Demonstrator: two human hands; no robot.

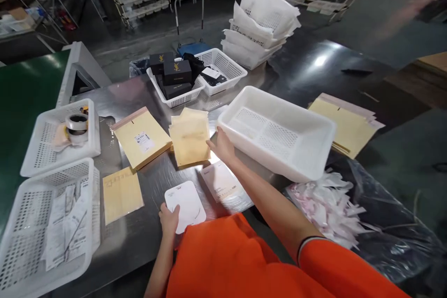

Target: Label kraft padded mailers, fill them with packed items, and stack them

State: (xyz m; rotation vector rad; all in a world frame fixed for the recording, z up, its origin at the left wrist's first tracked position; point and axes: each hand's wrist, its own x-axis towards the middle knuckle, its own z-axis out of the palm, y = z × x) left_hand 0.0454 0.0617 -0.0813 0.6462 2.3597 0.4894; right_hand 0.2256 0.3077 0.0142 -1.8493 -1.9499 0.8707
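My left hand (170,219) grips a white rounded-corner card (186,206) by its left edge, thumb on top and fingers at the side. My right hand (222,146) stretches forward, thumb and fingers apart. Its fingertips meet the right edge of a small stack of yellow envelopes (190,139), and its thumb is by the near left corner of a large white basket (275,158). Under my right forearm lies a flat, pale printed box (220,180). A thicker pile of yellow padded mailers (141,138) with a label on top sits left of the envelope stack.
A single yellow envelope (122,195) lies left. White baskets hold tape rolls (77,128) and paper slips (68,226). Black boxes (177,72) fill a basket at the back, near stacked lined baskets (258,32). More mailers (344,123) and torn strips (324,207) are right.
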